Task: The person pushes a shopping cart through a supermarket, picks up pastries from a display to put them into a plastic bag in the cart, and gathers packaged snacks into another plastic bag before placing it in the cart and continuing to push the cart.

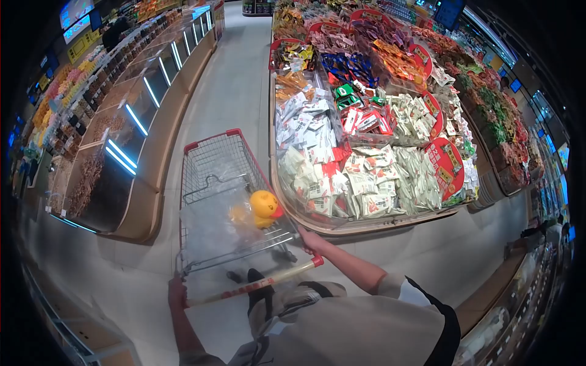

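A wire shopping cart point(210, 157) with red corner caps stands in front of me. My left hand point(177, 293) is wrapped round the cart's left side, by the left end of the pale handle bar point(268, 280). On the other side, my right hand point(313, 241) grips the cart's right rear frame, just ahead of the handle's red end; its fingers are partly hidden. A yellow toy duck point(264, 205) with an orange-red beak sits against the right wall of the basket. Clear plastic point(213, 213), seemingly a bag, fills much of the basket beside it.
Close on the right, a display bin point(366, 229) with a rounded corner holds heaps of small snack packets point(373, 177). To the left runs a long curved counter point(143, 210) of bulk goods with lit edges. A tiled aisle point(238, 67) leads straight ahead between them.
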A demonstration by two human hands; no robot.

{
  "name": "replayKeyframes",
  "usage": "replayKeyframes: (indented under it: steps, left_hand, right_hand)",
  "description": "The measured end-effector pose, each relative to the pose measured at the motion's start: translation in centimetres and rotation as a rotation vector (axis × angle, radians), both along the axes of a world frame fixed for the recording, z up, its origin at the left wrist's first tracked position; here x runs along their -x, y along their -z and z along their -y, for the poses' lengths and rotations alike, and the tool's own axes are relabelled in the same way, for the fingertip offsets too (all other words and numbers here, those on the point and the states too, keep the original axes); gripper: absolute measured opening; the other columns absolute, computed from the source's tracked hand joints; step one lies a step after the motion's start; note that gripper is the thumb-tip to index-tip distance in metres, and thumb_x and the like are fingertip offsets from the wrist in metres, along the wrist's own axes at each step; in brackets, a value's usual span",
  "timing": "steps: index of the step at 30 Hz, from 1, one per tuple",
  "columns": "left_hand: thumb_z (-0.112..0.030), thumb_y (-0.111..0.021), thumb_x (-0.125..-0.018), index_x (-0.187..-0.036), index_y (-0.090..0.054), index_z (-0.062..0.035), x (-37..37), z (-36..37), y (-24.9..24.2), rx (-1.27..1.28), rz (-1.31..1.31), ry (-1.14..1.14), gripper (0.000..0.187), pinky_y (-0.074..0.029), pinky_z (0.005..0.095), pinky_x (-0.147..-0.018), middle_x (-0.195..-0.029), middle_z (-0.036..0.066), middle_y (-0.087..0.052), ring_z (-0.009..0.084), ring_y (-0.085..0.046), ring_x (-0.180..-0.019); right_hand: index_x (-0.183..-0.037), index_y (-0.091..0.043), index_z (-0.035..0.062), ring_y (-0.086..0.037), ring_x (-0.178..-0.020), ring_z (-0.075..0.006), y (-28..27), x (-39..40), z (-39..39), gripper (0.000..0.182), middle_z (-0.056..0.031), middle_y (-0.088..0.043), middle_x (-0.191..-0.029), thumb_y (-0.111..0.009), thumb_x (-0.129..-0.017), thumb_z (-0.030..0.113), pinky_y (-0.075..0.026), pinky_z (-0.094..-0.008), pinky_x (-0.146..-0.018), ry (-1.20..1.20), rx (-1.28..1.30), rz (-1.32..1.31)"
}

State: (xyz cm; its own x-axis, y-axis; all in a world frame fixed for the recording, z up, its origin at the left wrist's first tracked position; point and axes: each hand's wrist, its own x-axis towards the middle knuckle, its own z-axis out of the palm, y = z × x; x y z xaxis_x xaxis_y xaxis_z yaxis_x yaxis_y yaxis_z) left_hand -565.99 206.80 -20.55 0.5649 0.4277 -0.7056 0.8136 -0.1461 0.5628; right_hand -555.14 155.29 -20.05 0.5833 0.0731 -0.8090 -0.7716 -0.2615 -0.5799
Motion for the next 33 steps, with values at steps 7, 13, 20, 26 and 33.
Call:
replayKeyframes:
  steps: [7, 13, 20, 26, 33]
  left_hand:
    - [-0.054, -0.033, -0.092, -0.085, -0.054, -0.0007, -7.7, -5.4, 0.2, 0.011, 0.016, 0.084, 0.058, -0.036, 0.0313, -0.037, -0.049, 0.003, -0.041, 0.0164, -0.041, -0.038]
    - [-0.054, -0.032, -0.093, -0.079, -0.053, -0.0008, -14.8, -8.4, -0.3, 0.001, 0.065, 0.136, 0.059, -0.035, 0.0316, -0.037, -0.047, 0.002, -0.04, 0.0158, -0.041, -0.037]
    - [-0.047, -0.03, -0.095, -0.078, -0.055, 0.0014, -22.8, -11.7, 0.7, -0.108, 0.231, 0.381, 0.057, -0.037, 0.0335, -0.038, -0.048, 0.007, -0.043, 0.0192, -0.047, -0.04]
    - [-0.027, -0.045, -0.089, -0.102, -0.049, 0.006, -30.7, -13.0, 0.1, -0.081, 0.025, 0.349, 0.036, -0.047, 0.0411, -0.051, -0.067, 0.014, -0.056, 0.0262, -0.058, -0.055]
    - [-0.026, -0.039, -0.093, -0.101, -0.052, 0.0021, -40.0, -15.7, 4.1, -0.542, 0.42, 0.797, 0.032, -0.048, 0.0409, -0.053, -0.073, 0.016, -0.057, 0.0268, -0.056, -0.057]
  right_hand:
    - [-0.065, -0.048, 0.0058, -0.041, -0.038, -0.0126, -0.6, -4.7, -4.4, 0.067, -0.0044, -0.046, -0.051, -0.027, -0.092, 0.063, -0.032, -0.0275, -0.036, 0.045, -0.009, 0.036]
    - [-0.065, -0.049, 0.0067, -0.042, -0.04, -0.0124, -0.5, -9.9, -7.6, 0.066, -0.0036, -0.047, -0.051, -0.026, -0.093, 0.062, -0.031, -0.0272, -0.038, 0.056, 0.068, -0.004]
    - [-0.072, -0.054, 0.004, -0.048, -0.041, -0.0145, -1.6, -15.8, -10.2, 0.065, -0.0079, -0.053, -0.053, -0.032, -0.091, 0.062, -0.035, -0.0301, -0.037, 0.092, 0.178, 0.013]
    - [-0.075, -0.055, 0.003, -0.048, -0.042, -0.0154, -0.1, -21.2, -11.1, 0.068, -0.0094, -0.056, -0.057, -0.032, -0.089, 0.065, -0.036, -0.0312, -0.037, 0.16, 0.156, 0.057]
    - [-0.067, -0.05, 0.0038, -0.041, -0.037, -0.0135, -0.2, -30.3, -12.7, 0.065, -0.005, -0.047, -0.051, -0.03, -0.092, 0.06, -0.033, -0.0278, -0.034, 0.224, 0.068, 0.009]
